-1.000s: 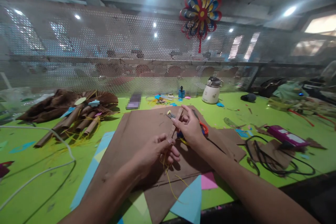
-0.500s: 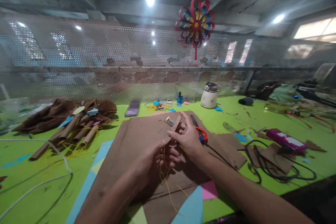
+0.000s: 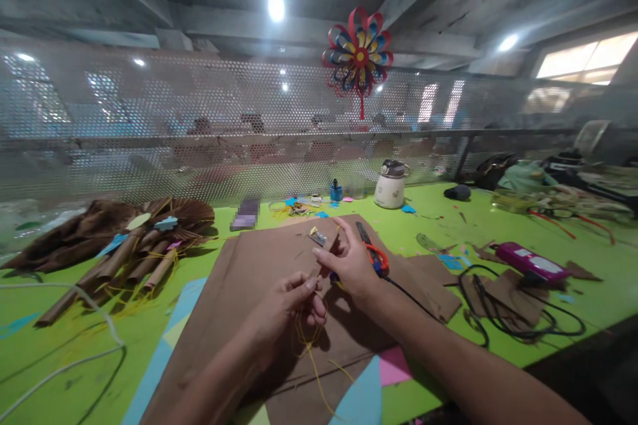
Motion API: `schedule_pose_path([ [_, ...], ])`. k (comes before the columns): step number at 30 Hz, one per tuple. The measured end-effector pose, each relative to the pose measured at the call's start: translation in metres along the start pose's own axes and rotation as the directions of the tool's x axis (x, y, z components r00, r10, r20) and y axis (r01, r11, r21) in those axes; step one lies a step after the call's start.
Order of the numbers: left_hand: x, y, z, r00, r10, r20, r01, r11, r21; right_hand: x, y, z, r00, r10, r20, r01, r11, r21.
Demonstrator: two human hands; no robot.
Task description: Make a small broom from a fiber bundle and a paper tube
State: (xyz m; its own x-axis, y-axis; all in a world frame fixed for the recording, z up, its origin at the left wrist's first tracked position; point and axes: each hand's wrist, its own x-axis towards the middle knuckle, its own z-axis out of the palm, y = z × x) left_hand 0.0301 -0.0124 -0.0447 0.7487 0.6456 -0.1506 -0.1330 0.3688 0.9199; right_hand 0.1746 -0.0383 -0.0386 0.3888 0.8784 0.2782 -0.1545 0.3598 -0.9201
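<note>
We're pinching a thin yellow thread [image 3: 310,348] btwn the fingertips of our left hand [image 3: 286,305], w/ its loose ends hanging below those fingers, over the brown sheet material [image 3: 249,292] on the bright green table [image 3: 473,226]. Our right hand [image 3: 355,265] is grasping a small, narrow brown piece [image 3: 329,240] btwn thumb & index, its near end pointing down twd the left fingers. Can't tell if the left tips are also touching that end, b/c it's too small & shaded.

Judging by this, we're prob. working the thread at the piece's near end; whether we're wrapping or tying isn't showing. The next move is likely calling for a steady right pinch & light left tension, w/ the loose ends staying untangled. A tool w/ orange handle [image 3: 379,256] is lying just beside the right fingers, approx. behind them; we aren't gripping it.
</note>
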Motion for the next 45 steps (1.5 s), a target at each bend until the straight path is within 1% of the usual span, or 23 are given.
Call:
schedule_pose_path([
  [3,0.0,0.0,-0.001,1.0,-0.012,0.001,0.012,1.0,-0.001,0.006,-0.007,-0.008,1.0,0.031,0.006,-0.031,0.999,-0.025],
  [7,0.0,0.001,-0.001,1.0,-0.024,0.018,0.023,1.0,0.008,0.013,-0.012,-0.016,1.0,0.025,0.006,-0.024,0.996,-0.082],
  [12,0.0,0.002,-0.002,0.999,-0.038,0.001,0.038,0.998,0.042,0.018,-0.006,-0.02,0.999,0.043,-0.009,-0.044,0.994,-0.098],
  [16,0.0,0.002,-0.002,0.999,-0.04,0.004,0.04,0.999,0.022,0.019,-0.001,-0.02,0.998,0.061,-0.034,-0.063,0.996,-0.07],
  [20,-0.002,0.002,-0.003,0.999,-0.045,-0.002,0.045,0.999,0.013,0.02,0.002,-0.02,0.992,0.123,-0.039,-0.125,0.991,-0.052],
  [24,0.0,0.001,-0.006,0.998,-0.058,-0.005,0.058,0.998,0.006,0.022,-0.002,-0.024,0.98,0.196,-0.031,-0.197,0.98,-0.022],
  [29,0.005,0.0,-0.011,0.993,-0.116,-0.004,0.115,0.989,-0.093,0.02,-0.008,-0.025,0.968,0.249,-0.024,-0.25,0.968,-0.032],
  [33,0.006,-0.001,-0.01,0.991,-0.126,0.053,0.131,0.986,-0.108,0.009,-0.004,-0.015,0.981,0.194,0.007,-0.193,0.978,-0.083],
  [36,0.004,-0.001,-0.007,0.988,-0.107,0.108,0.116,0.991,-0.073,-0.001,0.002,-0.005,0.987,0.143,0.072,-0.137,0.987,-0.081],
  [38,0.003,-0.001,-0.005,0.99,-0.086,0.115,0.091,0.995,-0.038,-0.005,0.006,-0.001,0.99,0.113,0.088,-0.108,0.992,-0.061],
  [42,0.001,-0.001,-0.003,0.989,-0.044,0.143,0.045,0.999,-0.005,-0.005,0.007,-0.001,0.994,0.084,0.074,-0.078,0.994,-0.075],
  [45,0.0,-0.001,-0.003,0.988,-0.052,0.149,0.06,0.997,-0.049,-0.002,0.0,-0.001,0.996,0.085,0.013,-0.083,0.992,-0.093],
])
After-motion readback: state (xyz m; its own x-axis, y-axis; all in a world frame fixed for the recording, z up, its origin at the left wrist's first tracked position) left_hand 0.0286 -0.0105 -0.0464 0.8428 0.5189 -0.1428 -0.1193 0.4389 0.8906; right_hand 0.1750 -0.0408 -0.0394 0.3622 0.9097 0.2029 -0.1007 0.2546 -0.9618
